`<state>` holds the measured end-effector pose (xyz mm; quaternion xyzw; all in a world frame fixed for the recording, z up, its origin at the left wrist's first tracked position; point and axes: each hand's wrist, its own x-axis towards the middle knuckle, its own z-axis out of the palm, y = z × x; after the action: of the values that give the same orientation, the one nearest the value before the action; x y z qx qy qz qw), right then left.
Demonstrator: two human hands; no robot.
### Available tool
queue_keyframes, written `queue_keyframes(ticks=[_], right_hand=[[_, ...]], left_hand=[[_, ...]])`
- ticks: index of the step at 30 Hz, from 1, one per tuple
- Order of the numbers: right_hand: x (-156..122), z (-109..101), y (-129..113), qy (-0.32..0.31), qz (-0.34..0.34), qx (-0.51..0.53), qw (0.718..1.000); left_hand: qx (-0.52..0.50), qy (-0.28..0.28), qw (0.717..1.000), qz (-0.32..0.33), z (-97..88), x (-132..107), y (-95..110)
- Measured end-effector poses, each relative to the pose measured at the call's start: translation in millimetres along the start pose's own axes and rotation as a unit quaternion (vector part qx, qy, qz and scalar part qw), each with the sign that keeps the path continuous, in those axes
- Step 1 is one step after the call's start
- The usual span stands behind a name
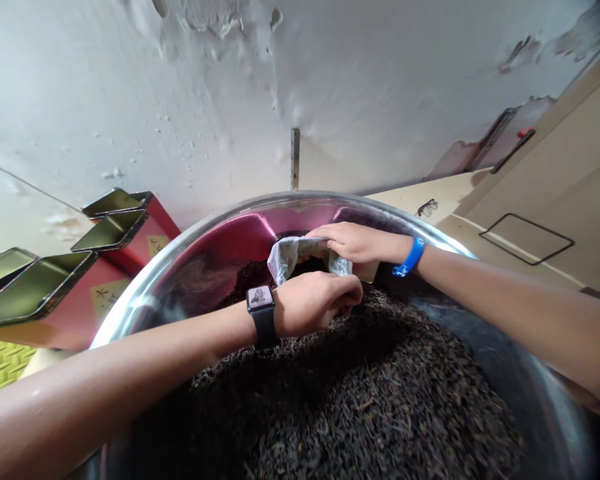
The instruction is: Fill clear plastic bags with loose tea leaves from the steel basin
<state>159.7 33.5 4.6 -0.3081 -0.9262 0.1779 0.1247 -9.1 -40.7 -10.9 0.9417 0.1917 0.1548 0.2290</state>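
Loose dark tea [350, 400] lay heaped; left hand [313, 303] and right hand [360, 243] pinched a thin bag [293, 257], which could tear if tugged.

On the left, open shallow metal tins [35, 288] with olive-gold insides lie tilted against red boxes [55, 337] bearing a yellow paper label [109, 298], and a yellow-green ribbed mat [3, 363] shows beyond them at the left edge. At the far side, a white wall [180, 87] with peeling paint carries an upright metal strip [295, 159]. On the right, eyeglasses [427, 207] rest on a cream surface [447, 192] just beside a beige panel [575, 167] marked with a thin black rectangular outline [530, 227].
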Motion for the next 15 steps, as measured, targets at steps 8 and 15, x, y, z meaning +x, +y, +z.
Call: queue_keyframes(ticks=[8, 15], right_hand=[[1.0, -1.8, -5.3, -0.008, 0.005, -0.006, 1.0], [2.2, 0.1, 0.0, 0.004, -0.005, -0.023, 1.0]], left_hand=[[0.129, 0.11, 0.985, 0.006, -4.1, 0.3, -19.7], [0.246, 0.117, 0.962, 0.035, -9.4, 0.3, -13.6]])
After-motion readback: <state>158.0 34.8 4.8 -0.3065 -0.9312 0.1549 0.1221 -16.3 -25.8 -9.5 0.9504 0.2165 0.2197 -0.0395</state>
